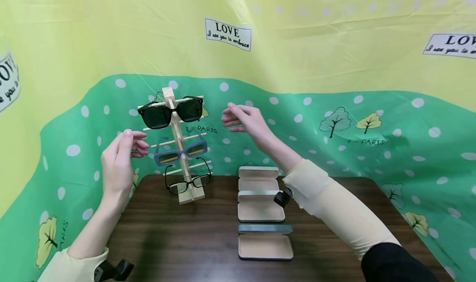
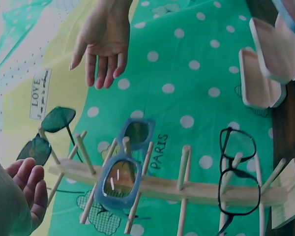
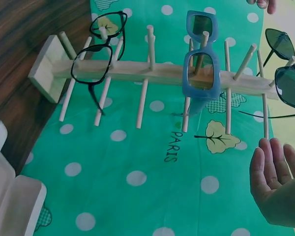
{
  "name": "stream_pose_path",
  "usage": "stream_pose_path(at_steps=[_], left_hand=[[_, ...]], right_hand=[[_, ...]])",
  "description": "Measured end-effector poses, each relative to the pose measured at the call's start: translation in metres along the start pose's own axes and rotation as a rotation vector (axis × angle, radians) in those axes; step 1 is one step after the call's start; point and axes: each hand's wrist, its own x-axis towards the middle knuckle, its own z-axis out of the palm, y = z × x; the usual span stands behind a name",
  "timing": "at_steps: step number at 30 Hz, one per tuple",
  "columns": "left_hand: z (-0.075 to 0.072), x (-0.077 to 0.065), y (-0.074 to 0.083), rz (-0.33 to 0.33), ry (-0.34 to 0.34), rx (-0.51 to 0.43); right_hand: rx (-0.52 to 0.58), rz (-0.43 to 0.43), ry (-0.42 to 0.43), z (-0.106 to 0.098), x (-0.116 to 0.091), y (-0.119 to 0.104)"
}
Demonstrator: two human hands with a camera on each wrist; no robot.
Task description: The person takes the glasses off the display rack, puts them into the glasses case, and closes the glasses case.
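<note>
Pale wooden peg stand point(image 1: 178, 135), at our eleven o'clock: black-framed, dark-lensed sunglasses point(image 1: 158, 116) uppermost. Our left hand point(image 1: 118, 162), at stand's eight o'clock; right hand point(image 1: 250, 123), at two: both empty, fingers relaxed.

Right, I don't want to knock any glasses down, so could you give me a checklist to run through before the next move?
1. Hands empty: ok; left hand and right hand hold nothing.
2. Glasses on the rack: ok; dark sunglasses uppermost, blue-framed glasses below, black-framed clear glasses lowest.
3. Left fingers clear of the pegs: cannot tell; they look very close.
4. Cases open: ok; front case, middle case and rear case.
5. Cases empty: front and middle ok; rear cannot tell, partly hidden.
6. Rack steady if bumped: cannot tell.
</note>
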Motion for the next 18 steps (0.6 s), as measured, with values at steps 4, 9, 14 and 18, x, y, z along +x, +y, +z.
stream_pose_path(at_steps=[4,9,14,18], left_hand=[[-0.003,0.012,-0.003,-0.064,0.038,-0.011],[-0.005,0.026,-0.005,-0.167,0.022,-0.039],[-0.004,0.038,-0.007,-0.248,-0.029,-0.157],[-0.003,0.045,-0.009,-0.276,-0.057,-0.249]], right_hand=[[0.0,0.012,-0.008,0.008,0.01,-0.003],[-0.003,0.017,-0.02,0.016,0.022,-0.005],[0.004,0.029,-0.022,0.02,0.031,-0.01],[0.016,0.043,-0.033,0.026,0.037,-0.016]])
